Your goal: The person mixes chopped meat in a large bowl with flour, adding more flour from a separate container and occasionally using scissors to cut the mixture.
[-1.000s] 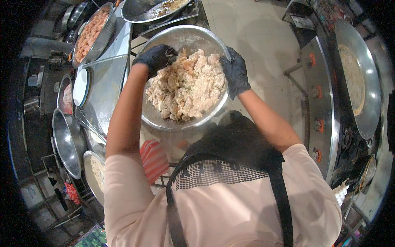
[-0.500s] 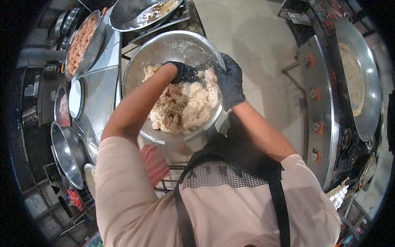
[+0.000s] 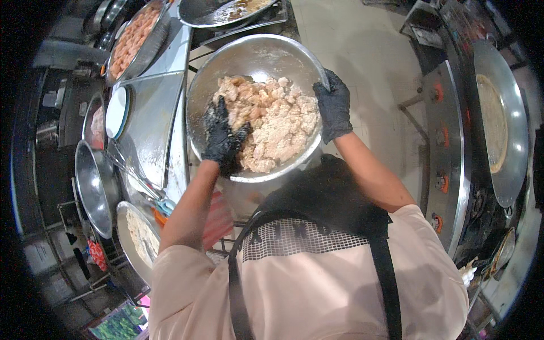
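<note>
A large steel mixing bowl (image 3: 199,113) is in front of me, tilted a little. In it lies a heap of pale, flour-coated meat pieces (image 3: 277,127), with wetter, pinker pieces on the far left side. My left hand (image 3: 222,136), in a black glove dusted with flour, is inside the bowl at its left. Its fingers are spread against the edge of the heap, and no piece shows in its grasp. My right hand (image 3: 334,107), also black-gloved, grips the bowl's right rim; its fingers wrap over the edge and the thumb is partly hidden.
Left of the bowl is a metal counter (image 3: 153,107) with a white round lid (image 3: 118,112), a whisk (image 3: 133,173) and a pan of raw meat (image 3: 136,42). A flour bowl (image 3: 139,235) stands near my left elbow. Woks (image 3: 218,20) (image 3: 504,130) sit at the back and right.
My left hand has drawn back from the far middle of the heap to the bowl's left side, its fingers spreading. The pieces have shifted. My right hand stays on the rim.
</note>
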Motion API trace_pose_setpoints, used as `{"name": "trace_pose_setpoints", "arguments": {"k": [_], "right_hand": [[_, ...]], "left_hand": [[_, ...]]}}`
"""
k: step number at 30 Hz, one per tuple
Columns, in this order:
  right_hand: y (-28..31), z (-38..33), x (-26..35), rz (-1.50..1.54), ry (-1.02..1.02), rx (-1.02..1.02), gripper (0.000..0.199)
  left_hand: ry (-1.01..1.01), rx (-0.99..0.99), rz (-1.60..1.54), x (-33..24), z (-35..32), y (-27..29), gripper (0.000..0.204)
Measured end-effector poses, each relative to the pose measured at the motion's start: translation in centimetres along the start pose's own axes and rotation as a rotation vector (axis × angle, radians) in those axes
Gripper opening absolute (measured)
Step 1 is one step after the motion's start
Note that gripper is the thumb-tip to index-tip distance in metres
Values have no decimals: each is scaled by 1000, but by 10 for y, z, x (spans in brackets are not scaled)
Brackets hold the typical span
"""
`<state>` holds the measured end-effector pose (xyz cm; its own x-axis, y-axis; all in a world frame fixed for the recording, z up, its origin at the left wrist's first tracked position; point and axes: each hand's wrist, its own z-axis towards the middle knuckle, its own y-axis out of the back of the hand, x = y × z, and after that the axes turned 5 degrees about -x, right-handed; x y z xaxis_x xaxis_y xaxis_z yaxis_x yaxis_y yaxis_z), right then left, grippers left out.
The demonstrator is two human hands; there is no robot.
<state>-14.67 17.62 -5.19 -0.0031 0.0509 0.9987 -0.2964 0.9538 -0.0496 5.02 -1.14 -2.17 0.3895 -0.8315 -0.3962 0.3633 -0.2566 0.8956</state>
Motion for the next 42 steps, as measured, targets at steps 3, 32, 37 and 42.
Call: {"name": "trace_pose_setpoints", "arguments": {"k": [3, 32, 37, 42], "right_hand": [[3, 3, -8, -31, 75, -13, 32], [4, 0, 1, -28, 1, 83, 39], [1, -4, 7, -66, 56, 60, 30], [5, -1, 6, -100, 49, 43, 29]], "left_hand": [[-112, 113, 45, -2, -5, 9, 73], [1409, -382, -526, 116, -332, 187, 56], [1171, -593, -649, 177, -343, 180, 38], [1242, -669, -758, 166, -344, 189, 40]]}}
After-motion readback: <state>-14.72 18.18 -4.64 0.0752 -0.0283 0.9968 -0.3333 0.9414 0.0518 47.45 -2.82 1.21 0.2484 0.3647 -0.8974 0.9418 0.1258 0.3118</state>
